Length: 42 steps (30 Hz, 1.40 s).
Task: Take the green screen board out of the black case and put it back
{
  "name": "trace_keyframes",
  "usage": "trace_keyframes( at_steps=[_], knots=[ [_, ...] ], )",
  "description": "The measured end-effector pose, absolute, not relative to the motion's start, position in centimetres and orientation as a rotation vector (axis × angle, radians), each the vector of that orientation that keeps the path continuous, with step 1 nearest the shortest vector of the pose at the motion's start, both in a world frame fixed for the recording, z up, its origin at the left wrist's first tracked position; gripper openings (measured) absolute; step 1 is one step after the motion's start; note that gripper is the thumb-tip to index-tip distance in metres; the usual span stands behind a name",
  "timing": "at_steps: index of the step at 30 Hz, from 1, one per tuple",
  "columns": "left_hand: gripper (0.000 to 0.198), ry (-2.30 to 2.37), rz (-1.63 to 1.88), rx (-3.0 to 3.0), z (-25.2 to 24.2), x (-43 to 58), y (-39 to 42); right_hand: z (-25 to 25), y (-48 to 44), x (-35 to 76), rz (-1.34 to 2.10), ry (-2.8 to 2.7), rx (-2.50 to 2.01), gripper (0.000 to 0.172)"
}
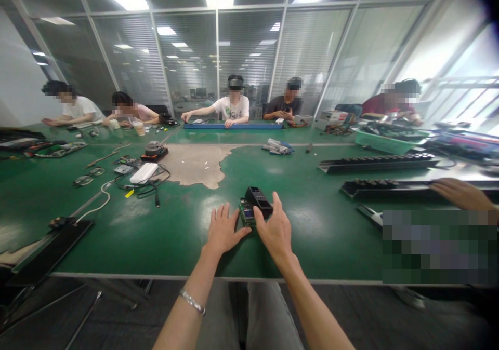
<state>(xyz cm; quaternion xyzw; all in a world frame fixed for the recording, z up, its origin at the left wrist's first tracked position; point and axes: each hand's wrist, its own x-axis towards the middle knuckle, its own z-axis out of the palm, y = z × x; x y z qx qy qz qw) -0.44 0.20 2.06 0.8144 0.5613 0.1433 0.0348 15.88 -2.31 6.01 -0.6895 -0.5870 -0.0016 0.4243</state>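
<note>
On the green table [187, 246] in front of me lies a small black device housing [258, 198] with rectangular openings. Against its left side sits a green circuit board [246, 212] with electronic parts on it. My left hand [225, 229] rests on the tabletop left of the board, fingers spread, thumb close to the board's near edge. On the other side my right hand [276, 228] is beside the housing, its thumb and fingers apart. The right fingers partly cover the housing's near right side; whether they touch it I cannot tell.
To the left are a white box with cables [144, 173], eyeglasses [89, 176] and a long black panel [54, 251]. At right, black rails [382, 163] lie near another person's hand [463, 193]. Gloves [277, 146] and a green basket [390, 139] stand farther back. Several people sit opposite.
</note>
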Motion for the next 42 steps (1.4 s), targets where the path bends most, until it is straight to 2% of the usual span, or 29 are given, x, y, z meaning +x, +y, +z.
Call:
trace_keyframes(
  at_steps=[8,19,26,31,37,42],
  knots=[
    [0.095,1.752,0.434,2.478,1.9,-0.6,0.4,5.8,-2.2,13.3,-0.092,-1.603,-1.732,0.072],
    [0.093,1.741,0.408,2.484,1.7,-0.7,0.6,4.6,-2.6,13.0,-0.147,-1.687,-1.776,0.073],
    [0.084,1.759,0.456,2.477,1.6,-0.5,0.4,3.1,-3.3,13.0,-0.122,-1.693,-1.790,0.075],
    [0.090,1.753,0.449,2.485,1.6,-0.5,0.4,2.2,-3.6,13.6,-0.056,-1.701,-1.768,0.077],
    [0.095,1.746,0.413,2.479,1.7,-0.5,0.5,3.1,-3.0,14.1,0.030,-1.643,-1.736,0.085],
    [0.088,1.741,0.420,2.478,1.9,-0.5,0.5,4.2,-2.6,13.4,-0.042,-1.694,-1.838,0.077]
  ],
)
